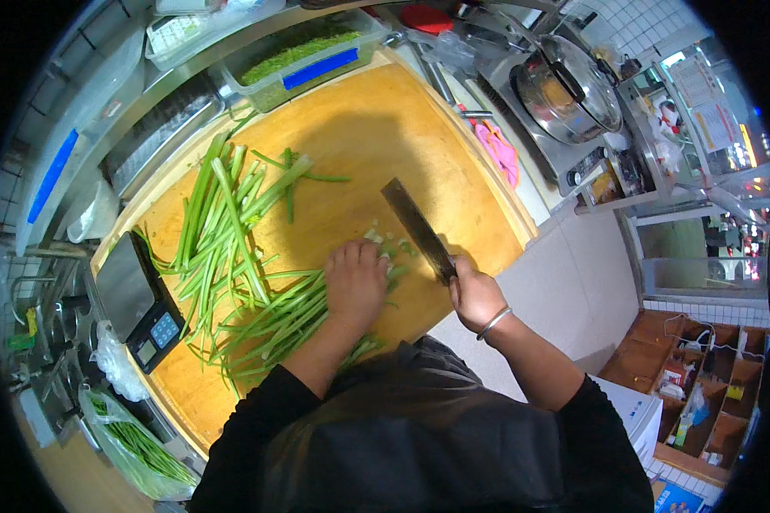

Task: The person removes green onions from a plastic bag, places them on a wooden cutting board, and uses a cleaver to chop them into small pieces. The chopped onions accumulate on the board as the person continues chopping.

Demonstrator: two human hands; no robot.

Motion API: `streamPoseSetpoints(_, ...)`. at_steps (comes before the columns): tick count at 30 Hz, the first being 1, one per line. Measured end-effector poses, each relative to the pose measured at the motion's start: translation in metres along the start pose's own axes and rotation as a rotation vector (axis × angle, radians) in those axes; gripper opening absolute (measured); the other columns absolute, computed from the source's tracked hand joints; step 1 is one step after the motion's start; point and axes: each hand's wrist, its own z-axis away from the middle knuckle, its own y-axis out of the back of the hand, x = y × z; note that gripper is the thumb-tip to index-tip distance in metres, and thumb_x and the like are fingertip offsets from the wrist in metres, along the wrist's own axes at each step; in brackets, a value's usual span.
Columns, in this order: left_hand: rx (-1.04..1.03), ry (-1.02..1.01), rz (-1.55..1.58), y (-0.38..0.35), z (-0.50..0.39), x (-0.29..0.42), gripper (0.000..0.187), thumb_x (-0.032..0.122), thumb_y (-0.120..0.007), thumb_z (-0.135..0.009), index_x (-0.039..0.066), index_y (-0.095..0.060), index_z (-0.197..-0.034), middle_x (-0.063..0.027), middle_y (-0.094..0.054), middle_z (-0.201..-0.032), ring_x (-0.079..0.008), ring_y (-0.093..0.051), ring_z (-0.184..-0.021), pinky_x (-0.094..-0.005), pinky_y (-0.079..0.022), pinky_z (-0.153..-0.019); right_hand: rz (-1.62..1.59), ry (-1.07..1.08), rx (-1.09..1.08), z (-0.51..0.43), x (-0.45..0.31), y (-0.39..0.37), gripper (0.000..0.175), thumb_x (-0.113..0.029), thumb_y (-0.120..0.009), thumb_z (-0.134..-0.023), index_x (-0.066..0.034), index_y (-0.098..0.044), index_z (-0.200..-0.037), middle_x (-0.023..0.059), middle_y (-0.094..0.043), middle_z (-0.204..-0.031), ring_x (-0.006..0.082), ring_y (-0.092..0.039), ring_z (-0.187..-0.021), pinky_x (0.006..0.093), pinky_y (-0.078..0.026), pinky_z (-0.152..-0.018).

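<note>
My left hand (357, 282) lies on the right end of a bunch of green celery stalks (289, 320), fingers bent and pressing them to a large wooden cutting board (353, 96). In my right hand (478, 295) is the handle of a cleaver (420, 227), its dark blade pointing up and left over the board. Small chopped pieces (391, 247) lie between my left fingertips and the blade. A second pile of thicker pale-green stalks (231, 218) rests on the board's left part, with a few loose stems beside it.
A black digital scale (135, 298) stands at the board's left edge. Beyond the far edge is a plastic tub (295, 64) of chopped greens. To the right are a pink cloth (497, 151) and a lidded steel pot (564, 93) on a cooker. A bag of greens (138, 442) sits at lower left.
</note>
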Motion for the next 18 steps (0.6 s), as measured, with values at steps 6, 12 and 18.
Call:
streamPoseSetpoints(6, -0.004, 0.039, 0.006, -0.014, 0.005, -0.004, 0.021, 0.022, -0.058, -0.083, 0.005, -0.057, -0.095, -0.0122, -0.054, -0.095, -0.0306, -0.051, -0.093, -0.0419, -0.041, -0.08, 0.147, 0.05, -0.07, 0.021, -0.033, 0.011, 0.029, -0.009, -0.047, -0.083, -0.0015, -0.044, -0.111, 0.0243, -0.061, -0.09, 0.0407, -0.063, -0.075, 0.0473, -0.051, -0.066)
streamPoseSetpoints(12, -0.014, 0.026, -0.081, -0.012, 0.002, 0.002, 0.021, 0.022, -0.056, -0.081, 0.003, -0.058, -0.09, -0.0125, -0.055, -0.095, -0.031, -0.051, -0.093, -0.0417, -0.042, -0.081, 0.341, 0.072, -0.127, 0.03, -0.051, 0.02, 0.024, -0.008, -0.041, -0.085, -0.0005, -0.045, -0.107, 0.0253, -0.061, -0.086, 0.0403, -0.063, -0.075, 0.047, -0.051, -0.064)
streamPoseSetpoints(18, -0.126, 0.06, -0.117, -0.016, 0.002, -0.001, 0.019, 0.019, -0.054, -0.082, 0.002, -0.057, -0.089, -0.0141, -0.054, -0.095, -0.0318, -0.051, -0.091, -0.0426, -0.041, -0.079, 0.228, 0.062, -0.135, 0.009, -0.059, 0.012, 0.02, -0.01, -0.041, -0.086, -0.0017, -0.045, -0.103, 0.0251, -0.061, -0.091, 0.0423, -0.062, -0.076, 0.0489, -0.051, -0.066)
